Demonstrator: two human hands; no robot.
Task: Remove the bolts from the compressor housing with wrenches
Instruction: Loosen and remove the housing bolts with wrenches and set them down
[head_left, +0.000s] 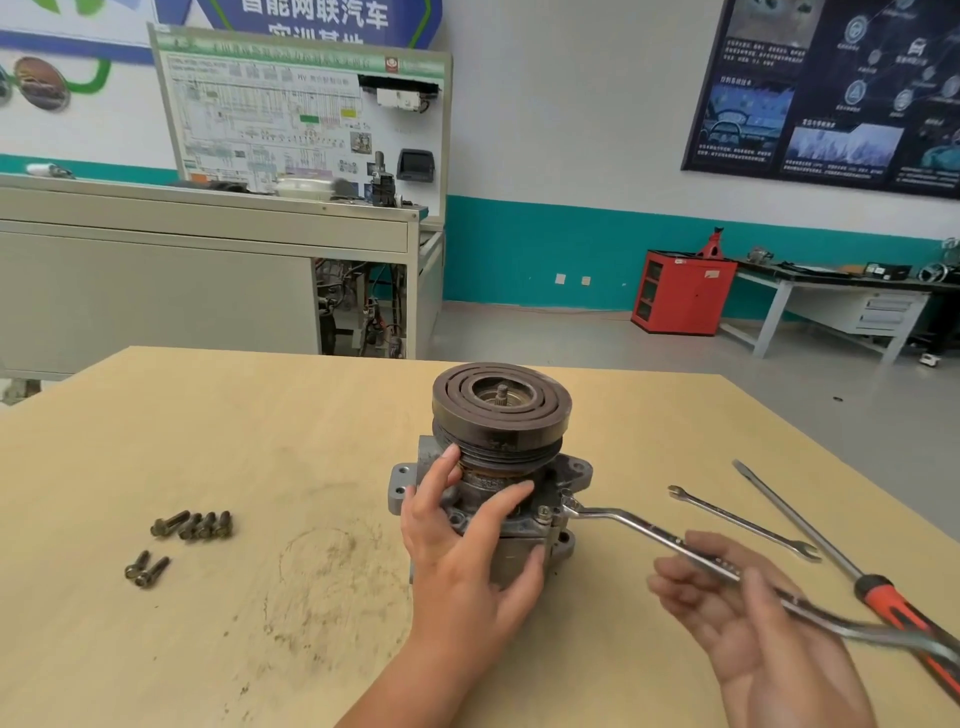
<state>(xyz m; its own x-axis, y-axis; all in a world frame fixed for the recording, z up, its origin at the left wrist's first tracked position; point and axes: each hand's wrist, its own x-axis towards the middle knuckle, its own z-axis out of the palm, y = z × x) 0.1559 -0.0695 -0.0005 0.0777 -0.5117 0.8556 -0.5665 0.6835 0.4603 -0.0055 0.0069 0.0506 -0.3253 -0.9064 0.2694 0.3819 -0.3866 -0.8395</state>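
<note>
- Grey cast-metal compressor housing (519, 538) stands upright near the middle of the pale wooden counter (260, 441), with a dark ribbed steel pulley (501, 410) on its top.
- It looks heavy and fully stiff, and top-heavy because of the pulley. I judge it can tip or turn when a bolt is pulled, so the narrow neck under the pulley is a good place to hold it.
- Left hand (462, 530) grips exactly there: the fingers curl round the neck and the thumb presses the side of the body.
- Right hand (748, 608) lies palm up and spread open. The shaft of a long silver offset ring wrench (649, 535) rests across its fingers, and no finger is seen to close around it. This hand is blurred.
- The ring end of this wrench sits at the right front corner of the housing, just beside one dark bolt head (544, 513) that is still screwed in. Whether a second bolt is under the ring, I cannot tell.
- The wrench is smooth metal and maybe slippery; a hold far out on the shaft should give more leverage.
- Count:
  - one housing;
  - six loose dark bolts (189, 526) on the counter at the left, four in one group and two apart;
  - two wrenches, the second a thin silver open-ended spanner (743, 522) lying at the right;
  - one screwdriver with red and black handle (883, 597) beside it.
</note>
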